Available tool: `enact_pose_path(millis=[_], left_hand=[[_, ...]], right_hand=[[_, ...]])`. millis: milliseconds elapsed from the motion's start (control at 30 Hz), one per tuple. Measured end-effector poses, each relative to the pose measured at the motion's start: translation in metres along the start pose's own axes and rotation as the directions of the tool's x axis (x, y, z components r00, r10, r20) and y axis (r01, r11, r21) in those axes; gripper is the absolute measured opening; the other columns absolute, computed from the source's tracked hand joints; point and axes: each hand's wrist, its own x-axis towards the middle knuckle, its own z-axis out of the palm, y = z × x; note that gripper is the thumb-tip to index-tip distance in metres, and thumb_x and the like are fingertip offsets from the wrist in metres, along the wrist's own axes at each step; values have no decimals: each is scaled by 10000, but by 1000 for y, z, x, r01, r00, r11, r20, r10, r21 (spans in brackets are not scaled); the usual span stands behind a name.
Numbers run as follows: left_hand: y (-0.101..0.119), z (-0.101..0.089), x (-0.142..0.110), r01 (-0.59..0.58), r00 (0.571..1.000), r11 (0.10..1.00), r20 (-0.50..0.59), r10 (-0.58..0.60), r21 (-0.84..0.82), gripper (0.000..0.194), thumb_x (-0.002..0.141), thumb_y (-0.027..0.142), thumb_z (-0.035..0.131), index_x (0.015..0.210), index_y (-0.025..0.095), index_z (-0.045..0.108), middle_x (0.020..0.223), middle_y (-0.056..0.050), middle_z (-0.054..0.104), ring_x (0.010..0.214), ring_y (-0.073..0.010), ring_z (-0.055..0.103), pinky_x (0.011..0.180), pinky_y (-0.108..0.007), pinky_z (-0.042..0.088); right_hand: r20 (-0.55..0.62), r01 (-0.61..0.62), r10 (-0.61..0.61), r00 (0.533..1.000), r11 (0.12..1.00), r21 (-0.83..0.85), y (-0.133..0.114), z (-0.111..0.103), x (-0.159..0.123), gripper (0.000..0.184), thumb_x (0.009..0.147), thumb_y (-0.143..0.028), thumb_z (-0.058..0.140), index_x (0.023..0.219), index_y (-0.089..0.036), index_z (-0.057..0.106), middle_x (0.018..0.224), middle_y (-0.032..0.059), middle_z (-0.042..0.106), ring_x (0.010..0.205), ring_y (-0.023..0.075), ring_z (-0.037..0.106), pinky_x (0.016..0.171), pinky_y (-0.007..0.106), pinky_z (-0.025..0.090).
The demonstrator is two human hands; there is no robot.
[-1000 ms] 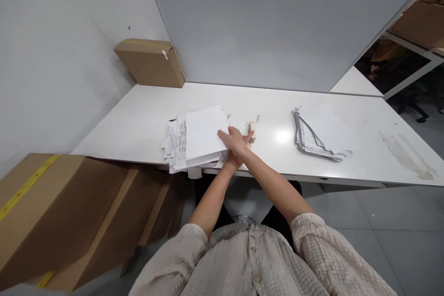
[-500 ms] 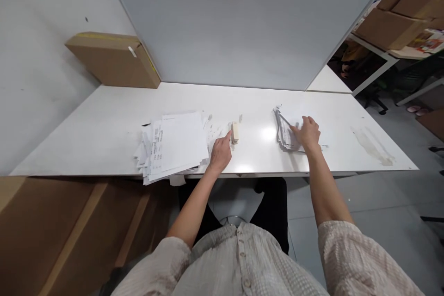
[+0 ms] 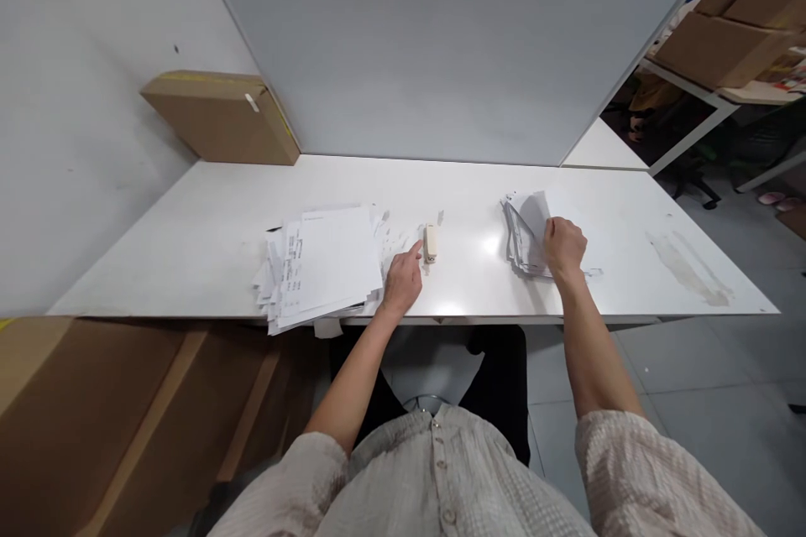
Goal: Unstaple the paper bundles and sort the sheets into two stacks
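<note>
Head view: right hand on a lifted sheet, left hand beside a cream block

Your right hand point(image 3: 565, 247) has its fingers clenched on the lifted sheet point(image 3: 536, 210), which curls up over the right-hand paper stack point(image 3: 517, 252) on the white table point(image 3: 463, 289). Your left hand point(image 3: 403, 281) grasps nothing: its index finger is stretched out, its tip just beside the cream block point(image 3: 430, 243), the other fingers loosely bent. On that hand's outer side, the left-hand paper stack point(image 3: 340, 256) lies untidily, overhanging the near edge. A cardboard box point(image 3: 220, 122) stands at the back left corner.
</note>
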Motion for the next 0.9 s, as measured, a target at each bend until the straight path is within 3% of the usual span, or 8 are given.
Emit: enact_pose_path(millis=[100,200,300,400,467,600,733,900], left_hand=[[8,-2,0,111,989,966,-72,-131,-232,403,889,318,461,1266,186,513,1009,-94,655,990,-202,569,929,-369,418],[24,-4,-2,279,950,732,70,-304,-621,618,769,440,641,1315,209,467,1136,-102,636,1062,-208,575,936,-360,422],[42,-7,-6,419,899,360,325,-295,-833,633,648,475,742,1184,175,593,1122,-121,658,1087,-255,579,934,-386,439],[48,-8,-9,507,836,153,440,-328,-848,401,638,431,761,906,137,709,934,-108,717,982,-267,631,901,-417,467],[45,-6,-9,497,823,109,427,-376,-861,332,638,384,772,858,141,719,890,-91,725,934,-253,648,891,-411,474],[33,3,-9,467,817,128,371,-441,-875,333,626,366,781,859,136,719,838,-78,729,882,-238,660,852,-390,489],[29,6,-9,491,811,159,383,-442,-856,348,640,375,769,884,131,716,824,-73,728,831,-227,665,812,-380,497],[30,5,-9,495,813,144,399,-423,-857,364,640,378,768,901,132,713,822,-72,728,818,-224,666,806,-381,503]], right_hand=[[-136,226,-207,969,964,140,-21,-31,-39,302,913,-306,334,834,-160,586,714,68,569,631,168,487,599,285,327],[-143,331,-299,944,866,374,-48,-62,-91,294,915,-378,386,792,-186,572,631,16,532,551,132,453,564,262,334],[5,260,-332,943,750,609,-65,-76,-124,301,894,-430,442,749,-198,568,582,-12,506,531,116,446,534,242,346],[228,89,-359,905,684,724,-61,-69,-112,376,885,-487,424,715,-189,579,628,7,558,581,130,511,557,246,394],[259,49,-296,919,739,672,-46,-53,-81,428,887,-517,383,765,-176,611,714,46,616,663,163,567,626,281,436],[15,90,-96,995,971,222,-9,-11,-7,454,825,-470,493,1118,-134,582,1112,163,604,1024,272,530,838,383,406],[202,69,-55,978,996,-62,10,18,23,443,791,-434,517,1110,-137,600,1166,179,576,1070,294,492,814,369,397],[308,62,-10,951,985,-160,8,18,21,358,866,-318,382,926,-146,690,977,165,651,882,253,583,709,320,403]])
